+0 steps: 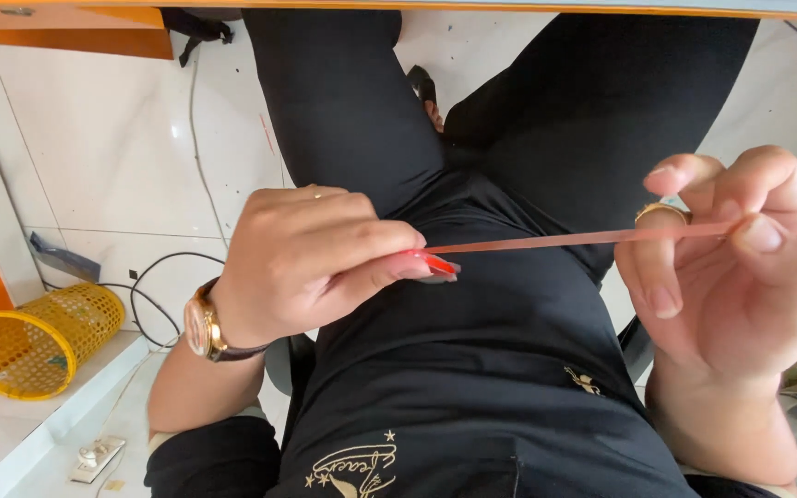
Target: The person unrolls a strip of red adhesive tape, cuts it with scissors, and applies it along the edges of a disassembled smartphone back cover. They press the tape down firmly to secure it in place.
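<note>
A thin, translucent reddish strip (555, 242) is stretched taut between both hands above my lap. My left hand (311, 258) pinches its left end between thumb and forefinger; a wristwatch (203, 323) sits on that wrist. My right hand (735, 267) grips the other end between thumb and fingers, with a gold ring (661, 212) on one finger. Below the hands are my black trousers and black top.
A yellow mesh basket (29, 339) lies tipped on a white ledge at the lower left. A black cable (154, 300) loops over the white tiled floor, and a white switch plate (96, 457) lies on the ledge. An orange desk edge (66, 37) runs along the top.
</note>
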